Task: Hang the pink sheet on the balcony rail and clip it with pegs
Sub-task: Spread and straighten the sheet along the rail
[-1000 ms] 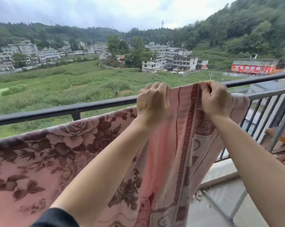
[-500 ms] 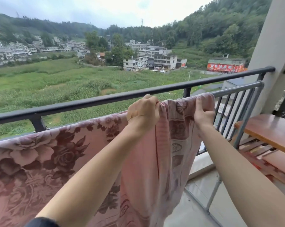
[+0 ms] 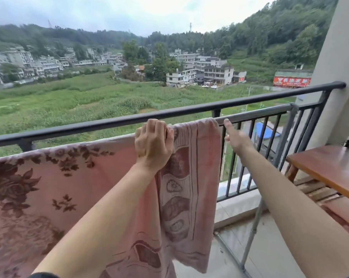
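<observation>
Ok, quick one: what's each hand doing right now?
Left hand: curled over the top edge of the pink sheet, gripping it.
Right hand: open, fingers straight, holding nothing, just right of the sheet.

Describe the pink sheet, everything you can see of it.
The pink sheet is soft-looking cloth, dusty pink with dark maroon roses and a striped medallion border at one end. It hangs draped over the grey bar just inside the black handrail, running out of frame. The left hand grips its top edge near the border; the right hand is open, clear of it. No pegs show.
</observation>
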Available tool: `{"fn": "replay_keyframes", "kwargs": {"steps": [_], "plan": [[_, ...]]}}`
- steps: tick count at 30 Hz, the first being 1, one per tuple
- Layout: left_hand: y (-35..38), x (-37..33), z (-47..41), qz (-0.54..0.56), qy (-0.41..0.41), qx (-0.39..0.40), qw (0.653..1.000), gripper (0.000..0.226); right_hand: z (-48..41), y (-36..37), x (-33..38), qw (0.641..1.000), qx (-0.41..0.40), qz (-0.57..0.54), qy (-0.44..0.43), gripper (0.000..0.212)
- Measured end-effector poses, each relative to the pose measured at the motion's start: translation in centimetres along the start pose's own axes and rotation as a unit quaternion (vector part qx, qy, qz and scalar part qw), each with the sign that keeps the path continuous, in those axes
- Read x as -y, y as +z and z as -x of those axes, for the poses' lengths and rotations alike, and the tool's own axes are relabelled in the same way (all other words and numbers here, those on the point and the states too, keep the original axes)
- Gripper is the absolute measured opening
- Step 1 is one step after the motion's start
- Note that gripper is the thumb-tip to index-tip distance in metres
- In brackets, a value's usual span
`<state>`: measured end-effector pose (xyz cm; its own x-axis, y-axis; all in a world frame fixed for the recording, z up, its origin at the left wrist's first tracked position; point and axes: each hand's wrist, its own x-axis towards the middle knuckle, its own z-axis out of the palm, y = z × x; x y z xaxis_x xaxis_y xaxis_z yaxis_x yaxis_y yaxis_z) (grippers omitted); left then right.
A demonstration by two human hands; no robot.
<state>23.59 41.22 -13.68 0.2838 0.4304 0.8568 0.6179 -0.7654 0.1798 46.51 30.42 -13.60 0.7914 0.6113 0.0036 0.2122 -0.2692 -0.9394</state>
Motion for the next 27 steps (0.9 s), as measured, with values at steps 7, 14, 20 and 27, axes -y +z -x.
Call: {"fn": "replay_keyframes", "kwargs": {"steps": [7, 14, 20, 27], "plan": [[0.4, -0.6, -0.1, -0.093, -0.01, 0.014, 0.995, 0.031, -1.4, -1.8, 0.1, 0.982, 0.07, -0.125, -0.125, 0.041], [1.6, -3.4, 0.0, -0.047, 0.064, 0.041, 0.996, 0.021, -6.7, -6.3, -1.8, 0.962, -0.23, -0.142, -0.028, 0.047], [4.2, -7.0, -3.6, -0.001, 0.086, 0.127, 0.988, 0.04, -6.7, -5.1, -5.2, 0.92, 0.145, -0.34, 0.13, 0.062], [7.9, -9.7, -5.5, -0.019, 0.046, 0.112, 0.992, 0.032, -7.7, -6.8, -3.6, 0.911, 0.21, -0.353, 0.049, 0.041]]}}
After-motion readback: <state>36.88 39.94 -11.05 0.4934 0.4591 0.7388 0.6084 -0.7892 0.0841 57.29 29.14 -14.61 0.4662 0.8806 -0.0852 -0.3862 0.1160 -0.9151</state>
